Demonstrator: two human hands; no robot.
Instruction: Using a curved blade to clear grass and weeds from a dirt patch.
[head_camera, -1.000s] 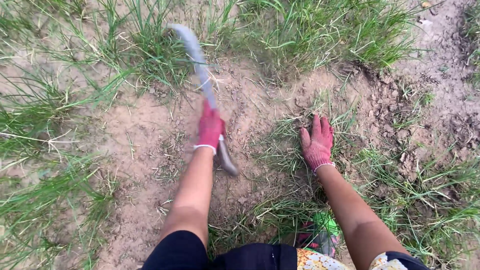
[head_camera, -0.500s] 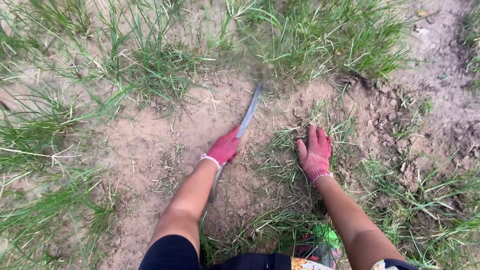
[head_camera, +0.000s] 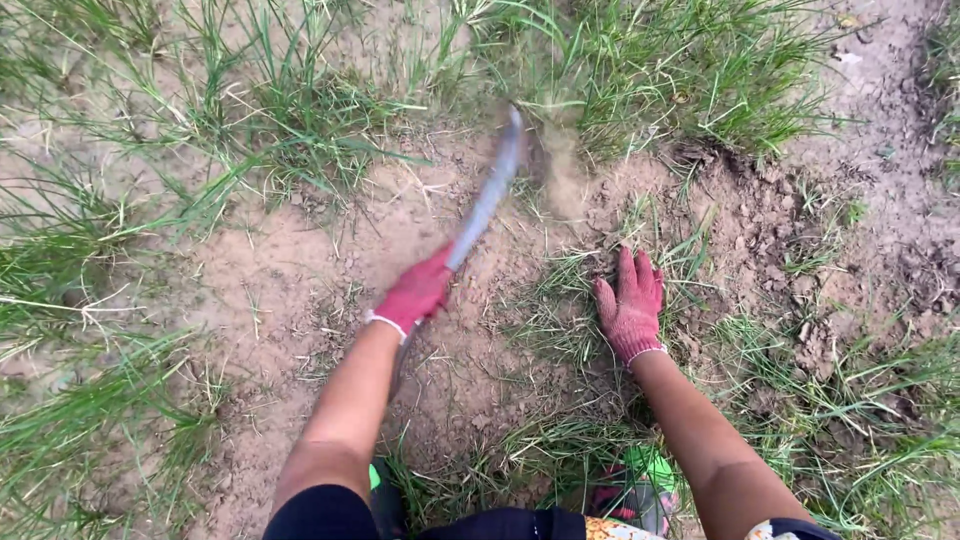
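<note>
No packages, labels, signs or screens

Bare sandy soil (head_camera: 290, 270), grass tufts (head_camera: 690, 70) around it, green-pink footwear (head_camera: 640, 480) below.

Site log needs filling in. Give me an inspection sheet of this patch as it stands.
Surface: bare sandy soil, cracked and clodded at right.
Job's things: long curved blade, blurred, its tip at the foot of a grass clump, with dust beside it.
Clutter: cut grass blades lying on the soil.
Hands: left hand, in a red glove, shut on the blade's handle; right hand, in a red glove, flat on the ground, fingers spread.
Cables: nothing seen.
Surroundings: grass tufts at left and above; green and pink footwear at the bottom edge.
</note>
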